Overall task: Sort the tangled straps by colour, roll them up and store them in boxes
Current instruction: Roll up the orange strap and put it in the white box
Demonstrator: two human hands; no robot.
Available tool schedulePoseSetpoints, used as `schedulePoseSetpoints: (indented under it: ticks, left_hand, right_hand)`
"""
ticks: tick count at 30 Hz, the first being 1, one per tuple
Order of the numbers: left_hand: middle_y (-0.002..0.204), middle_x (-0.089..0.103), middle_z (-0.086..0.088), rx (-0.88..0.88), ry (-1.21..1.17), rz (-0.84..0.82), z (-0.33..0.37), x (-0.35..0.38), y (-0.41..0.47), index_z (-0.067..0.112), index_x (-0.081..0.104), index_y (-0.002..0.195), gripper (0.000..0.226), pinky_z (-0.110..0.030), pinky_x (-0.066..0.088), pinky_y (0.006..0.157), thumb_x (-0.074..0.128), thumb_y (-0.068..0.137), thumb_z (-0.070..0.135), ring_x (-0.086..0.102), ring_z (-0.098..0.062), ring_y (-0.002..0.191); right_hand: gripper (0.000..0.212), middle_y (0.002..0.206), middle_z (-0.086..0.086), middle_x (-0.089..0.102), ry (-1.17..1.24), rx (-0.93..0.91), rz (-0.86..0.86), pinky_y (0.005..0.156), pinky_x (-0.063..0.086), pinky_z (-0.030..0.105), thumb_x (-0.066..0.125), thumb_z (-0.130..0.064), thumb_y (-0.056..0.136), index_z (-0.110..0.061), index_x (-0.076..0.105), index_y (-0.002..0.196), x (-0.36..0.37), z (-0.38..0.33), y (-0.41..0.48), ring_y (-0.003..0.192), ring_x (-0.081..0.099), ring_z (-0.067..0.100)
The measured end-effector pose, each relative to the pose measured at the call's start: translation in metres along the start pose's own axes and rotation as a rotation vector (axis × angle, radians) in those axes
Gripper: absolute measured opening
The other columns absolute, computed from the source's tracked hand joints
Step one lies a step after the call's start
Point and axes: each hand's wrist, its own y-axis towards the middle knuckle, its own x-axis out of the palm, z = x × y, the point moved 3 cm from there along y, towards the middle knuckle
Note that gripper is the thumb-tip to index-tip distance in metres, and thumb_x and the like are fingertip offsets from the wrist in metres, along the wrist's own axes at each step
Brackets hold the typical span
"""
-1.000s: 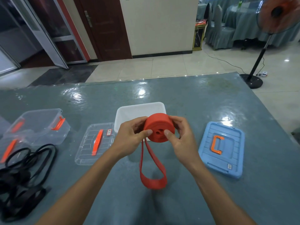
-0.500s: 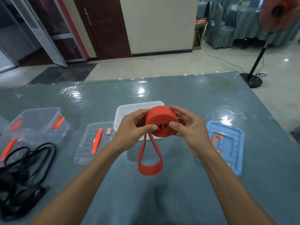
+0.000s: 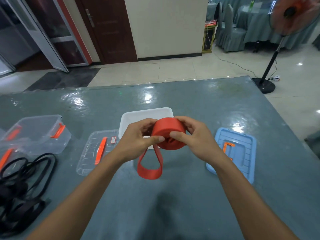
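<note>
A thick roll of red strap (image 3: pixel 168 134) hangs in the air above the table's middle. My left hand (image 3: pixel 138 141) grips its left side with thumb on the front face. My right hand (image 3: pixel 192 137) grips its right side, thumb pressed near the roll's centre. A short loose loop of the same red strap (image 3: pixel 149 168) dangles below the roll. Behind the roll stands an open white box (image 3: pixel 131 118), partly hidden by my hands. A tangle of black straps (image 3: pixel 19 187) lies at the left edge of the table.
A clear lid with an orange handle (image 3: pixel 98 151) lies left of the white box. A clear box with orange latches (image 3: pixel 36 134) stands further left. A blue lid (image 3: pixel 242 153) lies on the right. A standing fan (image 3: pixel 270 66) is off the table's far right corner.
The roll has grown as more strap wound onto it, and the dangling loop has become shorter. Both hands have shifted their grip around the roll and stayed over the white box.
</note>
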Motion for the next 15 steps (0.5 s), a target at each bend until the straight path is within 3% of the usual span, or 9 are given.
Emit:
schedulePoseSetpoints:
  ticks: [4, 9, 12, 15]
  left_hand:
    - [0.106, 0.077, -0.003, -0.008, -0.162, 0.058, 0.000, 0.004, -0.003, 0.013, 0.071, 0.114, 0.042, -0.026, 0.057, 0.085, 0.083, 0.076, 0.003, 0.074, -0.019, 0.100]
    - [0.101, 0.078, -0.001, -0.030, -0.237, 0.110, -0.007, 0.016, -0.011, 0.012, 0.072, 0.108, 0.038, -0.022, 0.056, 0.080, 0.082, 0.073, 0.001, 0.073, -0.014, 0.094]
    - [0.098, 0.079, 0.002, -0.047, -0.224, 0.068, -0.005, 0.013, -0.011, 0.012, 0.072, 0.107, 0.037, -0.020, 0.056, 0.077, 0.080, 0.075, -0.004, 0.074, -0.012, 0.091]
    - [0.098, 0.079, -0.001, -0.065, -0.188, 0.017, -0.003, 0.006, -0.011, 0.010, 0.072, 0.107, 0.035, -0.020, 0.056, 0.078, 0.079, 0.077, -0.005, 0.074, -0.013, 0.091]
  right_hand:
    - [0.051, 0.115, 0.010, 0.072, 0.341, 0.100, 0.059, 0.083, 0.060, 0.052, 0.077, -0.024, 0.079, -0.011, 0.063, 0.127, -0.001, 0.006, -0.003, 0.105, 0.069, 0.027]
    - [0.051, 0.113, 0.014, 0.072, 0.671, 0.158, 0.087, 0.080, 0.059, 0.057, 0.073, -0.024, 0.078, -0.006, 0.062, 0.124, 0.011, 0.012, -0.009, 0.101, 0.070, 0.028]
    - [0.048, 0.111, 0.012, 0.072, 0.656, 0.176, 0.061, 0.078, 0.060, 0.051, 0.073, -0.022, 0.079, -0.007, 0.061, 0.123, 0.012, 0.017, -0.013, 0.101, 0.070, 0.026]
    - [0.047, 0.111, 0.008, 0.075, 0.398, 0.108, 0.035, 0.077, 0.060, 0.036, 0.080, -0.026, 0.078, -0.013, 0.066, 0.120, -0.001, 0.014, -0.012, 0.102, 0.071, 0.024]
